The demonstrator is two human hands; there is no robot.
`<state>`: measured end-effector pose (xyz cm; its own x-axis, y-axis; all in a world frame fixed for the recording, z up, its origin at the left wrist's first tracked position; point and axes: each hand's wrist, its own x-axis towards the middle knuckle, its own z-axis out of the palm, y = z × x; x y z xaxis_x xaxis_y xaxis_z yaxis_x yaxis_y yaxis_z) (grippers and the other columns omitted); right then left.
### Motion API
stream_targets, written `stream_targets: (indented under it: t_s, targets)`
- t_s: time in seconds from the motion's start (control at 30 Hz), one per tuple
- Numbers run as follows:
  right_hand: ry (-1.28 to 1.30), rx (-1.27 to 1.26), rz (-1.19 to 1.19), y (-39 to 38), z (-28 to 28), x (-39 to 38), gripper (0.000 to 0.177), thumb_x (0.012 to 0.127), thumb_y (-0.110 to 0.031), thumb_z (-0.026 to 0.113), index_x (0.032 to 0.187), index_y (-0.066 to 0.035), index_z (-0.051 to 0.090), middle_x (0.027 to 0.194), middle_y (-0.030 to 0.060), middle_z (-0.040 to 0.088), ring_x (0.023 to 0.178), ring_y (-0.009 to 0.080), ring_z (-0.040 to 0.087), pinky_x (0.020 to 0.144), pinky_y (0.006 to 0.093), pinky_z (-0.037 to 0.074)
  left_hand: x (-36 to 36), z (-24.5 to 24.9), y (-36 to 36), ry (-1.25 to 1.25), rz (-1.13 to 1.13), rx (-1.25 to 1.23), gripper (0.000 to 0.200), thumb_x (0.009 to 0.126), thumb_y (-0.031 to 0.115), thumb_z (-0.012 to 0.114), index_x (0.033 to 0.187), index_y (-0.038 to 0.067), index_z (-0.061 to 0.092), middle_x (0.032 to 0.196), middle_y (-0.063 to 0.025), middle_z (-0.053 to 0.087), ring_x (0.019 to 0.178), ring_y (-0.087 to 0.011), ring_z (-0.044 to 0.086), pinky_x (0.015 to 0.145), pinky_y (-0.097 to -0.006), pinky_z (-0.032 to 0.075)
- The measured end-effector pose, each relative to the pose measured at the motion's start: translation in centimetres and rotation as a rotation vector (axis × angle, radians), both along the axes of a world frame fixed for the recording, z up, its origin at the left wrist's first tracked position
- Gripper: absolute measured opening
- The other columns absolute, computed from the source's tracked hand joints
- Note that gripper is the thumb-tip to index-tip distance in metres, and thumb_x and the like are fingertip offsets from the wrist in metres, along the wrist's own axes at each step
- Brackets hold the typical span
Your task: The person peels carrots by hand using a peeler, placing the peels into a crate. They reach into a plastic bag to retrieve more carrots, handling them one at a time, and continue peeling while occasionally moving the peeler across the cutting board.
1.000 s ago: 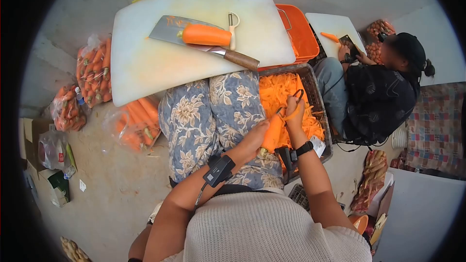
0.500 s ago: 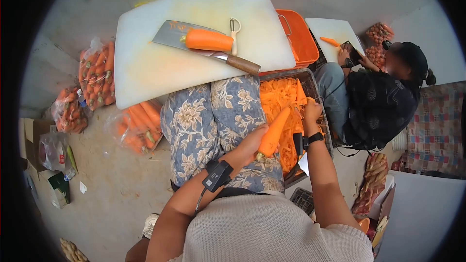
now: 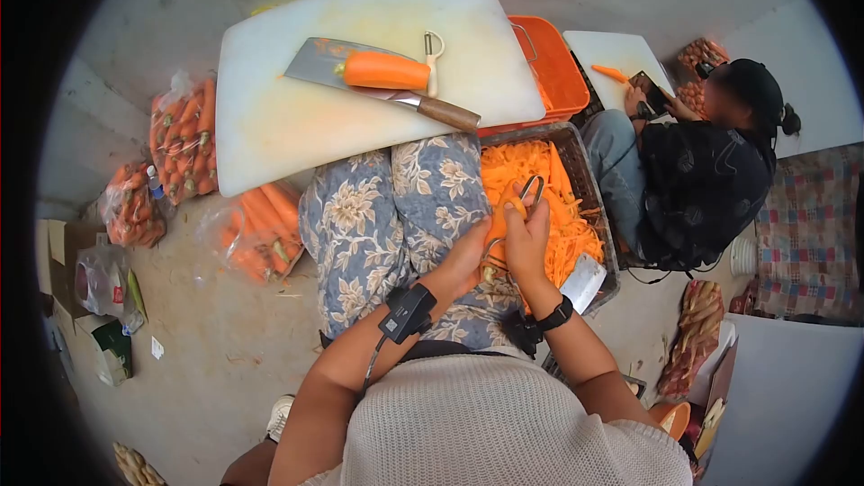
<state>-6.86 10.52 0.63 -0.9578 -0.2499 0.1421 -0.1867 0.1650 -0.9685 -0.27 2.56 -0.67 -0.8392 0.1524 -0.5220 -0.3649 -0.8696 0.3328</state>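
My left hand is wrapped round a peeled carrot, its stem end toward me. Over the carrot, my right hand grips a metal-framed peeler. Both hands are above my lap at the edge of a dark crate of orange carrot peelings. On the large white cutting board beyond my knees lies a cleaver with a wooden handle. A thick carrot piece rests across its blade, beside a white peeler. A shiny metal blade-like piece leans at the crate's near side.
Bags of carrots stand on the floor at left, with an open bag near my knee. An orange bin is behind the crate. At right a seated person holds a dark object by a second white board.
My right hand has come back toward me with the peeler, from the carrot's far tip to near its stem end. The carrot stays in my left hand.
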Motion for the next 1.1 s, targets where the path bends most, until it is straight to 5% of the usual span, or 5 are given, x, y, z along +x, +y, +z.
stream_targets:
  t_s: [0.63,0.77,0.9,0.97,1.1]
  targets:
    - [-0.037,0.159,-0.027,0.1,-0.2,-1.6,0.021,0.082,-0.015,0.055,0.089,0.001,0.042,0.088,0.0122,0.049,0.081,0.0216,0.049,0.075,0.0325,0.040,-0.6,-0.7,0.6,0.001,0.044,-0.165,0.036,0.096,0.032,0.031,0.122,0.008,0.040,0.105,-0.0060,0.055,0.090,-0.0135,0.058,0.070,-0.0268,0.049]
    - [-0.083,0.164,-0.105,0.8,-2.2,-3.7,0.023,0.081,-0.016,0.055,0.087,0.001,0.041,0.085,0.0111,0.047,0.078,0.0195,0.048,0.072,0.0322,0.040,-0.5,-3.9,1.9,0.070,0.032,-0.201,0.035,0.096,0.031,0.032,0.120,0.006,0.040,0.105,-0.0077,0.055,0.089,-0.0159,0.058,0.071,-0.0279,0.049]
    - [-0.145,0.101,-0.139,0.9,-2.8,-5.8,0.026,0.080,-0.019,0.055,0.085,0.002,0.041,0.083,0.0112,0.047,0.074,0.0194,0.048,0.067,0.0331,0.041,-0.3,-2.4,1.3,0.087,-0.026,-0.229,0.033,0.096,0.030,0.031,0.115,0.005,0.041,0.102,-0.0096,0.055,0.082,-0.0193,0.060,0.066,-0.0289,0.051]
    - [-0.133,0.291,-0.138,1.2,-4.1,-6.7,0.029,0.084,-0.020,0.054,0.098,0.004,0.048,0.083,0.0065,0.050,0.068,0.0117,0.046,0.060,0.0296,0.040,-0.1,-1.5,0.7,0.063,-0.037,-0.183,0.033,0.096,0.031,0.031,0.114,0.005,0.042,0.098,-0.0110,0.056,0.078,-0.0204,0.060,0.063,-0.0295,0.051]
    - [-0.103,0.214,-0.201,0.9,-5.4,-8.2,0.024,0.083,-0.019,0.055,0.091,0.002,0.047,0.076,0.0051,0.048,0.062,0.0111,0.045,0.055,0.0286,0.039,-0.3,-1.8,0.5,0.052,-0.062,-0.097,0.037,0.096,0.034,0.031,0.112,0.003,0.042,0.086,-0.0150,0.059,0.067,-0.0231,0.061,0.058,-0.0319,0.052]
